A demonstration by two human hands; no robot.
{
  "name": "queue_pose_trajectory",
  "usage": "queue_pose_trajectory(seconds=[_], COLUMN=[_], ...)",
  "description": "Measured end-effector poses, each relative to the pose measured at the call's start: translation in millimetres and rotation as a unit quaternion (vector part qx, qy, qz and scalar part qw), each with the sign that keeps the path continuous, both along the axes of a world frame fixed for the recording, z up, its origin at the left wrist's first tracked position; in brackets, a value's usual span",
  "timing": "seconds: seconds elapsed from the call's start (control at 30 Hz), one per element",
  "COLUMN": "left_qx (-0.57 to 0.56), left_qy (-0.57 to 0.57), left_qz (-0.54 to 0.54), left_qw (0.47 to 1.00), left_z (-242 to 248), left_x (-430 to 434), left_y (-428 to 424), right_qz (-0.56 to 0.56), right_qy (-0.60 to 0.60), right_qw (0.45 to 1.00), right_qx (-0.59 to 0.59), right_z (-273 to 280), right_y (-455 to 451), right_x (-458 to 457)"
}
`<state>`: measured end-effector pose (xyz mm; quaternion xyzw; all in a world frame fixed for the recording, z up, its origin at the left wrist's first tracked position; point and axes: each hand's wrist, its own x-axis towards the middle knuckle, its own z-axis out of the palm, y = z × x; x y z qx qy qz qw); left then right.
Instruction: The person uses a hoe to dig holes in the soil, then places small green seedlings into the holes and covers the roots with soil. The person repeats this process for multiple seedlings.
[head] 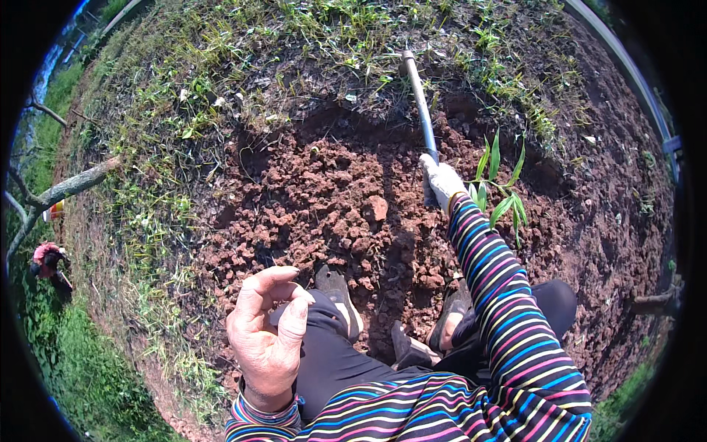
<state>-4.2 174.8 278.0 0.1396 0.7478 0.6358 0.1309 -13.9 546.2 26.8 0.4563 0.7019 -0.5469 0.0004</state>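
My left hand [268,337] is bare and raised in front of my left thigh. Its fingers are half curled, apart from the thumb, with nothing between them. My right hand [443,182] wears a white work glove and grips a long tool handle [421,102]. The handle slants away from me to the edge of the weedy ground; its tool head cannot be made out clearly. Loose clods of red-brown soil [331,199] cover the dug patch before me. A leafy green sprig [500,185] stands just right of the glove.
My dark shoes [337,295] are on the soil, with a dark, wedge-shaped object [411,351] between them. Grass and weeds [232,72] border the dug patch. A bare tree branch [72,185] reaches in from the left. Farther off, another person [47,259] is bent over near greenery.
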Motion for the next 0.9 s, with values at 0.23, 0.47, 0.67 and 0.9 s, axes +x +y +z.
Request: queue_pose_trajectory(seconds=[0.23, 0.47, 0.67, 0.9], left_qx=[-0.015, -0.024, -0.017, -0.039], left_qy=[0.013, -0.015, 0.020, 0.037], left_qz=[0.027, -0.011, -0.027, 0.004], left_qw=[0.999, 1.000, 0.999, 0.999], left_z=[-7, -6, -5, -4], left_x=[-4, -8, -3, -9], left_y=[-13, -2, -10, -17], right_qz=[-0.059, -0.045, 0.060, -0.074], right_qy=[0.087, 0.252, 0.456, 0.002], right_qw=[0.990, 0.962, 0.843, 0.997], right_qx=[-0.094, 0.094, 0.279, 0.034], right_z=[95, 259, 298, -10], right_y=[-8, -9, 32, -22], right_x=[0, -31, -52, -6])
